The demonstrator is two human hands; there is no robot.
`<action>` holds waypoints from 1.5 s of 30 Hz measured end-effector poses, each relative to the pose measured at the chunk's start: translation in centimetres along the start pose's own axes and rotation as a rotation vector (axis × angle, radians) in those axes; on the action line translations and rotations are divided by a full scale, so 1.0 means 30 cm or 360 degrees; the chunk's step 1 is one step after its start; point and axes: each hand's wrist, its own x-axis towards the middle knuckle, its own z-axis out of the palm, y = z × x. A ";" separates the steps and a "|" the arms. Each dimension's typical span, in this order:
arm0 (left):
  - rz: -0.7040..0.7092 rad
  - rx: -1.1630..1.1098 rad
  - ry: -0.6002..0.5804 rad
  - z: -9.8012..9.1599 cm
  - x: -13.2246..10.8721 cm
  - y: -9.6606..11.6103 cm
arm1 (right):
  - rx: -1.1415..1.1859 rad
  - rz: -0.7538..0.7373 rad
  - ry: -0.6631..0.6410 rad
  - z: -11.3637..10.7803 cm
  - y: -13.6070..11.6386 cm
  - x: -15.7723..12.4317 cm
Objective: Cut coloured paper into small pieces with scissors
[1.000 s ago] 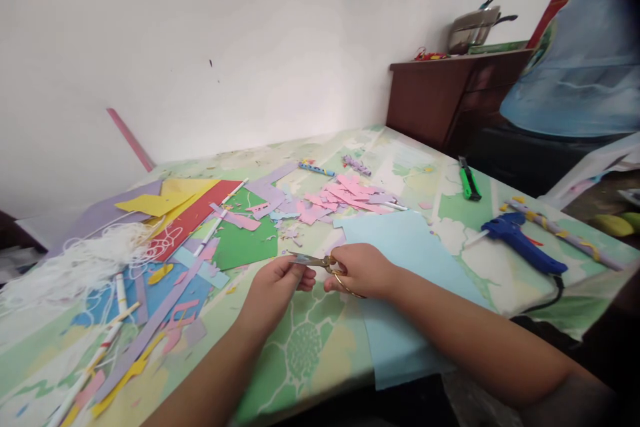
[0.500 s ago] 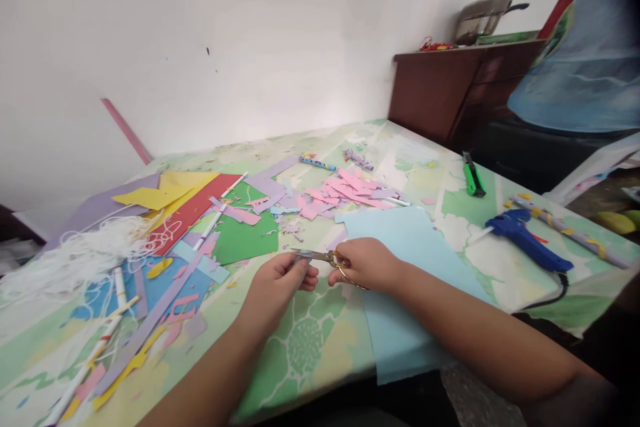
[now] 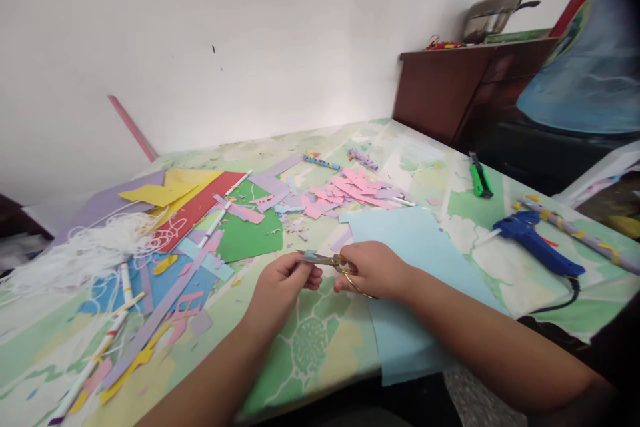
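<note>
My right hand (image 3: 373, 268) is closed round the gold handles of a small pair of scissors (image 3: 327, 260), whose blades point left. The blades lie across a small piece of light blue paper (image 3: 311, 254). My left hand (image 3: 287, 277) pinches that paper between thumb and fingers, right at the blades; most of the piece is hidden by the fingers. Under my right wrist lies a large light blue sheet (image 3: 415, 247), its near edge hanging past the table edge. Beyond the hands is a heap of pink paper strips (image 3: 345, 192).
On the left lie white string (image 3: 90, 253), a green sheet (image 3: 250, 237), a red sheet (image 3: 200, 207) and coloured scraps. A blue glue gun (image 3: 540, 240), a green box cutter (image 3: 480, 177) and a decorated purple stick (image 3: 580, 230) lie right. A brown cabinet (image 3: 440, 90) stands behind.
The whole view has shifted slightly, so things sit a little further right. The scissor blades now lie across the light blue piece, which shows more clearly. Both hands keep their grip.
</note>
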 end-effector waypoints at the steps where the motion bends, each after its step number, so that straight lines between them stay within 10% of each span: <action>1: 0.0031 0.0054 -0.0011 0.000 -0.002 0.000 | 0.0014 -0.0007 0.0000 0.000 -0.001 -0.001; 45: 0.0016 0.0256 0.0011 0.002 -0.015 0.003 | 0.0131 -0.0014 -0.0046 -0.015 -0.019 -0.006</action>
